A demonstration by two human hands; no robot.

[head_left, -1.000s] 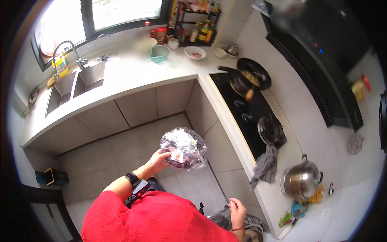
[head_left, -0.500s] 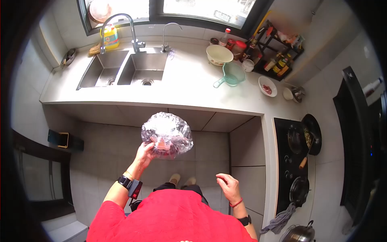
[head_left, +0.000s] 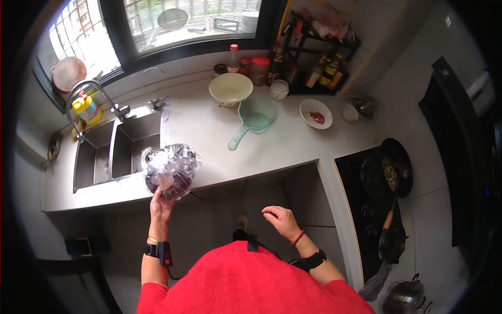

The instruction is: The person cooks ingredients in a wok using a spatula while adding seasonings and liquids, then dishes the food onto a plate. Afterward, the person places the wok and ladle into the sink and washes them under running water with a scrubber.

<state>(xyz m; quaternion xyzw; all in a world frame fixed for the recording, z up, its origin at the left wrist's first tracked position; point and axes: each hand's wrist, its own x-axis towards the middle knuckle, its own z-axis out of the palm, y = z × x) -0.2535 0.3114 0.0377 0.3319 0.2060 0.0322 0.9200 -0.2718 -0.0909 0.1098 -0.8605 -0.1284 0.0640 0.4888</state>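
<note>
I see the left grip (head_left: 161, 206) closed on the near edge of a plastic-wrapped bundle (head_left: 173, 170), left of the frame's centre near the worktop (head_left: 293, 141) edge; slick film could let it slip; the right grip (head_left: 282, 222) curls, contents I cannot tell; sinks (head_left: 112, 149) at left, hob (head_left: 350, 172) lower right, window (head_left: 193, 21) at top

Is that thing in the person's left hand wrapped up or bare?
Wrapped: clear, crinkled plastic catches the light over the dark bundle in the left hand. Whether the wrapping is sealed, I cannot tell.
</note>
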